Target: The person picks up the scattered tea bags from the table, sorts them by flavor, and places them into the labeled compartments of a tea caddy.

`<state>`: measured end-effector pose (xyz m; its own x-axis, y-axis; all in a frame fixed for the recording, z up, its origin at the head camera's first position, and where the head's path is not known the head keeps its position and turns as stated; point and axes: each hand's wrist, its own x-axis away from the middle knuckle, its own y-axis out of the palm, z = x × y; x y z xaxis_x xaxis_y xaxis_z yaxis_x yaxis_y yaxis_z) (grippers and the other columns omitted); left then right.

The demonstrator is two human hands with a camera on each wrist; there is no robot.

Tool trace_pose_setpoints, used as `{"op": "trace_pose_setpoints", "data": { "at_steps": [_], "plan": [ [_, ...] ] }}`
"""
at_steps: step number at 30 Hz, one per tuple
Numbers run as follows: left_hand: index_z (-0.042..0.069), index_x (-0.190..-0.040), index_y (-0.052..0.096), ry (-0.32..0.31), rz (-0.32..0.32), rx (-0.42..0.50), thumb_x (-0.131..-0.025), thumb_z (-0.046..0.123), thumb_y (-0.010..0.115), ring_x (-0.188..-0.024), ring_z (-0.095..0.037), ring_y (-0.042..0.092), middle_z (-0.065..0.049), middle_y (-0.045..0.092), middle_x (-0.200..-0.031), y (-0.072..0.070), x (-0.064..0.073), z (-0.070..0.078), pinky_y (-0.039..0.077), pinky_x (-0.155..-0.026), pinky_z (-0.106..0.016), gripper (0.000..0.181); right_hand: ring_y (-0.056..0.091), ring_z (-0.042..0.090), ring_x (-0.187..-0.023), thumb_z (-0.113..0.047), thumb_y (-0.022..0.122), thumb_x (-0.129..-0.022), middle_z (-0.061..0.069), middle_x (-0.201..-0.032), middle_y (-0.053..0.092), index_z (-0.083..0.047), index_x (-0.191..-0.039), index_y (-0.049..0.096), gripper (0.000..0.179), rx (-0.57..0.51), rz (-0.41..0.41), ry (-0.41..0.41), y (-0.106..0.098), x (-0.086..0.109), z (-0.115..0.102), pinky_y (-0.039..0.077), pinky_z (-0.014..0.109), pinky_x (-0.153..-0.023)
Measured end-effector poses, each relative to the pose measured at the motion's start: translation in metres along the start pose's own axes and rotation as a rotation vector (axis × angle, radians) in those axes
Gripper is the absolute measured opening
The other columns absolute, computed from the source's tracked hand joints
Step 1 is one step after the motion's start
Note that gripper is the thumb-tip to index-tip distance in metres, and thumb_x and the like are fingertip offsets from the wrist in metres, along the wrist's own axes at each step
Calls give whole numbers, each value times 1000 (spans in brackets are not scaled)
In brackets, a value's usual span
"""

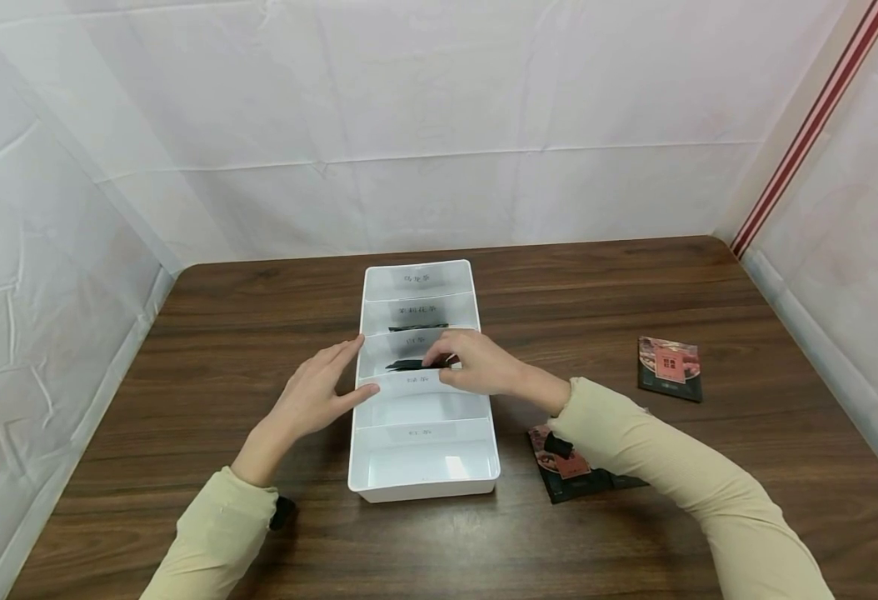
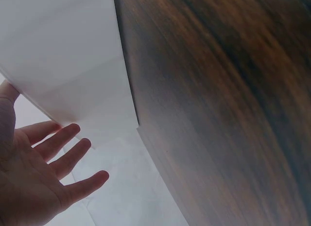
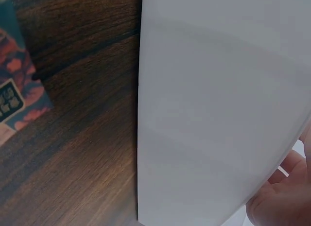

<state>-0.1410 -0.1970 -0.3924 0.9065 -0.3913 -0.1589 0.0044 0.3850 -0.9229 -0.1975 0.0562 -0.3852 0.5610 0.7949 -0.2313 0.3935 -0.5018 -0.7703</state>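
Note:
A long white divided box (image 1: 424, 492) stands in the middle of the table, with Chinese labels on its compartments. My right hand (image 1: 476, 362) reaches over its right side with curled fingers that pinch a dark tea sachet (image 1: 405, 365) in the middle compartment; the sachet's lower part is hidden. In the right wrist view the box wall (image 3: 214, 109) covers most of the hand's work. My left hand (image 1: 319, 392) touches the box's left rim with thumb and fingers spread. One compartment farther back, the edge of another dark sachet (image 1: 418, 327) shows.
To the right, a red and black tea sachet (image 1: 670, 368) lies flat on the brown wooden table (image 1: 559, 308). More sachets (image 1: 559, 471) lie closer in, partly under my right sleeve. White sheeting (image 1: 439, 200) hangs behind the table and along both sides.

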Motion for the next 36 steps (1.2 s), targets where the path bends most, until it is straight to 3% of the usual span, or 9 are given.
{"op": "trace_pose_setpoints", "data": {
  "at_steps": [13,19,27,33,36],
  "plan": [
    [0,-135,33,-19,-11,5,-81,41,60,-116,-35,38,-20,41,-128,0,0,1,30,-91,-51,73,54,13,-90,-3,58,-80,3,-97,59,-3,-99,63,20,-31,-4,50,-4,2,4,46,26,-77],
    [0,-135,33,-14,-8,-1,-81,41,61,-115,-35,38,-21,42,-128,0,0,0,31,-91,-51,73,55,15,-92,-7,59,-82,6,-99,60,-1,-101,62,21,-111,27,66,-14,5,4,45,26,-80],
    [-2,-134,33,-6,-11,-7,-82,40,60,-116,-36,37,-22,41,-128,0,0,0,30,-91,-51,72,56,12,-90,-9,60,-84,5,-100,62,-3,-103,62,20,-177,122,124,-51,23,2,46,30,-78],
    [-3,-132,37,25,38,0,-82,47,56,-113,-37,39,-22,44,-125,1,1,-2,32,-89,-52,73,56,13,-90,-21,58,-86,1,-100,62,-9,-105,62,23,-146,151,210,-84,50,10,44,32,-79],
    [-3,-132,36,19,30,-2,-81,47,57,-113,-37,39,-22,43,-125,1,2,-1,32,-89,-52,74,55,12,-91,-27,56,-87,-1,-102,61,-12,-107,61,26,-158,166,275,-98,66,17,43,33,-79]
  ]
}}
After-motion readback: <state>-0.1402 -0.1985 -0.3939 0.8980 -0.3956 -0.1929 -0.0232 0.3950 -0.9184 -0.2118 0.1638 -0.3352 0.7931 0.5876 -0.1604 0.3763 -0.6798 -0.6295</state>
